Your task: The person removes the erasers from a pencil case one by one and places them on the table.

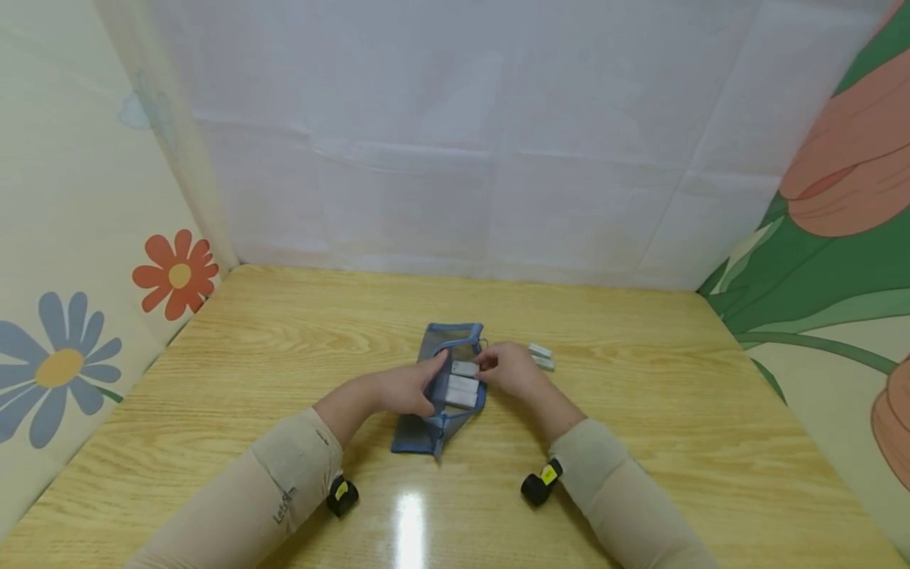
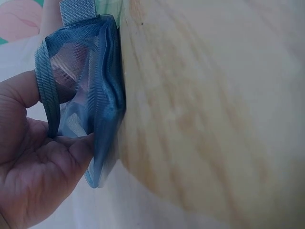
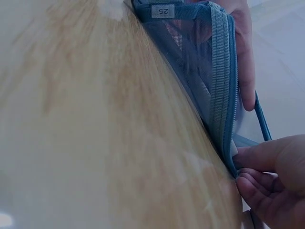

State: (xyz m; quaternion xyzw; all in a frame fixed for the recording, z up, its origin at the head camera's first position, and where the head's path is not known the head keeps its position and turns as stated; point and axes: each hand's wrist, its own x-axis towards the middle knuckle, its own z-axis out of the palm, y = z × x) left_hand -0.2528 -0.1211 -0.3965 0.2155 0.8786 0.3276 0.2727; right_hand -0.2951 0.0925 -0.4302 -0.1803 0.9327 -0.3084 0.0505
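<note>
Left hand (image 1: 408, 387) over wood-grain table (image 1: 618, 379), flowered walls (image 1: 64, 190)

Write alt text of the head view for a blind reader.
A person's left hand holds open a blue-trimmed mesh zip pouch with pale rectangular blocks inside, while the right hand is at its opening. Two similar blocks lie past the right hand on a yellowish wood-grain table.

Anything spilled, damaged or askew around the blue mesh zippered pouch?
Nothing stands out: the pouch is open, whitish rectangular blocks lie inside, and two similar blocks lie side by side on the wooden table.
</note>
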